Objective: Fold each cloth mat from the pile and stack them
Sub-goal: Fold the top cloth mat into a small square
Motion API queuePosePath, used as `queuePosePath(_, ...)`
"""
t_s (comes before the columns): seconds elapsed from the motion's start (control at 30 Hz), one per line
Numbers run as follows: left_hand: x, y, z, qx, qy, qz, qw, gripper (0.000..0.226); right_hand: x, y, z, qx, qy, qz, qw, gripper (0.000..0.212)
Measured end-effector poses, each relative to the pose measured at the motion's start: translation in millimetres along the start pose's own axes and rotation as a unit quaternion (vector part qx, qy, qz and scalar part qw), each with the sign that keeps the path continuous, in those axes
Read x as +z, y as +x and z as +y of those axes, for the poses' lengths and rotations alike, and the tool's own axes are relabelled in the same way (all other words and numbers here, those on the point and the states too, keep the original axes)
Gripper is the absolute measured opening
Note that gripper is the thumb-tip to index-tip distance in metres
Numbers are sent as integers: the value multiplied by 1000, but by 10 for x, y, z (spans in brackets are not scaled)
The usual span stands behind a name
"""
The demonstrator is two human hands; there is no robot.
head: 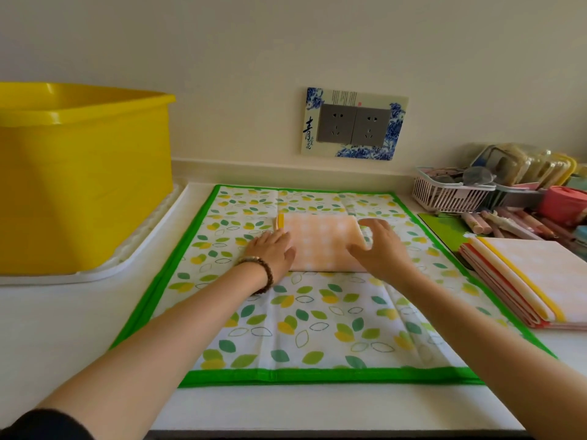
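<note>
Nearest: both forearms reach out over a leaf-print mat with a green border, spread flat on the white surface.

Mid: orange check mat, folded small, lies on the leaf-print mat's far half. The left hand has its fingers straight and together, laid flat at the mat's left edge. The right hand has its fingers curled over the right edge, gripping it.

Step, as I read it: squaring or lifting the finished fold. The next move calls for a two-handed carry that keeps the layers shut.

Right: pile of mats, just beside the leaf-print mat.

Far: yellow tub on a white tray to the left. A basket and pens crowd behind the pile. Wall socket.
</note>
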State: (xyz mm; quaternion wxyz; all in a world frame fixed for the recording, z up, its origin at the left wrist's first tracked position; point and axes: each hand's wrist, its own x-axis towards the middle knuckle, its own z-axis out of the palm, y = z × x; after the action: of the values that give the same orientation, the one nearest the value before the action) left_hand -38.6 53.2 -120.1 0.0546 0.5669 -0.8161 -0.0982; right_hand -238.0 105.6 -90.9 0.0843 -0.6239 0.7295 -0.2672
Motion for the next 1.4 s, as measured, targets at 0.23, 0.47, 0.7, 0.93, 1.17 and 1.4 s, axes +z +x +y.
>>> queuePosePath(0.23,-9,15,34,-6,34,7,999,50,542,185,-562,-97,-83,-75,989,50)
queuePosePath(0.47,-50,-3,63,-10,54,0,998,50,708,292,-556,-85,-135,-143,977,57)
queuePosePath(0.7,-178,-29,88,-4,79,-40,996,54,430,345,9,-53,-179,-142,972,56)
queuePosePath(0.93,-244,258,265,-2,101,53,994,47,403,360,84,-51,-183,-151,970,56)
queuePosePath(1.17,-80,551,115,-13,12,-27,999,52,381,353,63,-52,-190,-164,966,57)
queuePosePath(1.4,-14,581,120,-18,24,-11,999,53,422,626,-188,-95,-182,-146,968,50)
